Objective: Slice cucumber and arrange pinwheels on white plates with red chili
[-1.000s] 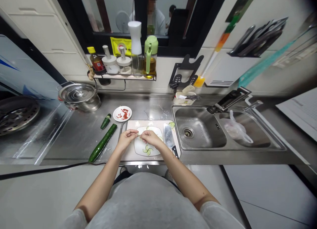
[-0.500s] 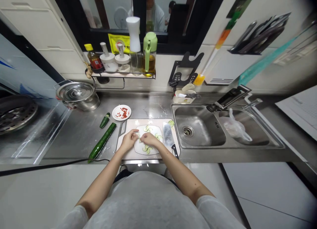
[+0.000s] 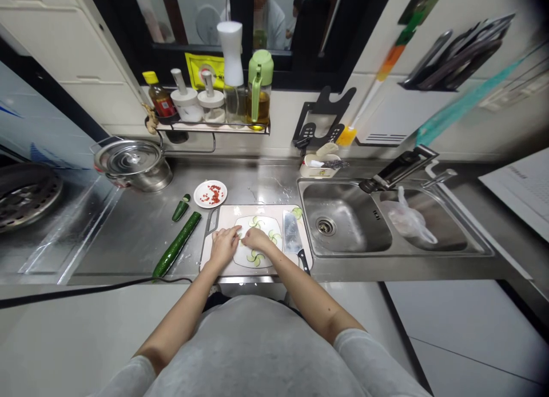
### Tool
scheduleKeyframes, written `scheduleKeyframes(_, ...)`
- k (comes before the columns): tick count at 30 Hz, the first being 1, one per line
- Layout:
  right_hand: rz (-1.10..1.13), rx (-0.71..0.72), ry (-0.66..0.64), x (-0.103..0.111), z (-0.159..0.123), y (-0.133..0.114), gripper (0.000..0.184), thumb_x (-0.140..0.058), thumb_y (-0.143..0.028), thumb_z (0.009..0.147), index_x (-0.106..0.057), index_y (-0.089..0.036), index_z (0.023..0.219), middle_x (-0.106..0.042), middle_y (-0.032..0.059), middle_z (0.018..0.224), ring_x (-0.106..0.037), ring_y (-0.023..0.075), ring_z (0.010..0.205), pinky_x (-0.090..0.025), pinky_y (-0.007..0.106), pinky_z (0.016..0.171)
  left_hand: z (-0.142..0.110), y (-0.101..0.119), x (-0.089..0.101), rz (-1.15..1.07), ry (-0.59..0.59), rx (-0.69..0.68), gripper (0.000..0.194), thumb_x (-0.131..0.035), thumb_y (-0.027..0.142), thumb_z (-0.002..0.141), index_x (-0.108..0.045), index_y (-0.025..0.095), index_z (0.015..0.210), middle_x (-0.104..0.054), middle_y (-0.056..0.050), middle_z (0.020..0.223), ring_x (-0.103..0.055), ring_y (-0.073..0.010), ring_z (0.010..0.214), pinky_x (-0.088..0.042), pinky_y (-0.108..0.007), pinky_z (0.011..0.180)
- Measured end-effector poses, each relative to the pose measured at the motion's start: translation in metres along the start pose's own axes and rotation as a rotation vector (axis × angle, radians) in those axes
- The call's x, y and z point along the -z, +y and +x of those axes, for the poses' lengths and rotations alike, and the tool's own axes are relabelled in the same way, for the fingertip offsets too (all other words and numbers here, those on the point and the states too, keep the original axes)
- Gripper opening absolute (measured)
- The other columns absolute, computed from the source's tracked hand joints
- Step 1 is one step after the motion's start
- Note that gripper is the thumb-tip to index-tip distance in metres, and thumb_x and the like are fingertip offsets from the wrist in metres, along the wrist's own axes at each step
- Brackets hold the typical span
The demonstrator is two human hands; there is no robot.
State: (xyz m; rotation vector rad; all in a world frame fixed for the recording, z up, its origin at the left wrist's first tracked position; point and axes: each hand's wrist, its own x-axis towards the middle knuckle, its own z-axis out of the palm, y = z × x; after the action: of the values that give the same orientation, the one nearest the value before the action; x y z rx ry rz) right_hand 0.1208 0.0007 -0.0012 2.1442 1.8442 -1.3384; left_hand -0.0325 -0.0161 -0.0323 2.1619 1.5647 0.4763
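A white plate (image 3: pixel 266 224) with green cucumber slices (image 3: pixel 256 258) laid in small fans rests on a pale cutting board (image 3: pixel 210 251). My left hand (image 3: pixel 223 246) lies on the plate's left edge, fingers curled together. My right hand (image 3: pixel 256 238) is over the plate's middle, fingertips pinched close to the left hand's. What they pinch is too small to name. A cleaver (image 3: pixel 291 234) lies on the board to the right of the plate.
A long cucumber (image 3: pixel 177 245) and a short cucumber end (image 3: pixel 180 207) lie left of the board, beside a small dish of red bits (image 3: pixel 210 194). A steel pot (image 3: pixel 134 164) stands at the back left. The sink (image 3: pixel 343 225) is on the right; bottles line the rack (image 3: pixel 214 128).
Both hands have lowered slightly toward the near left part of the plate. The view has tipped a little, so everything sits somewhat higher in frame.
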Motion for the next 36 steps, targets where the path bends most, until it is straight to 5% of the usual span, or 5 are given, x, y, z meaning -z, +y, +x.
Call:
scheduleKeyframes(9,-0.076,-0.004,0.064,0.001,-0.008,-0.004,0.023,-0.061,-0.038,0.083,-0.068,-0.017,0.089,-0.070,0.0100,0.095,-0.065,0.0226,0.088,-0.042,0.026,0.065,0.001,-0.004,-0.001,0.012,0.027,0.027,0.040,-0.055,0.026,0.085,-0.059,0.025,0.124,-0.067,-0.008,0.102,-0.055,-0.0266,0.099,-0.032,-0.040,0.090)
scheduleKeyframes(36,-0.146,-0.048,0.122,-0.012,-0.007,-0.004,0.025,-0.050,-0.037,0.089,-0.066,-0.021,0.099,-0.070,0.0093,0.104,-0.063,0.0242,0.101,-0.044,0.031,0.076,-0.003,-0.003,-0.004,0.064,0.056,0.011,0.029,-0.052,0.028,0.088,-0.066,0.025,0.113,-0.065,-0.008,0.100,-0.055,-0.0262,0.100,-0.032,-0.041,0.090)
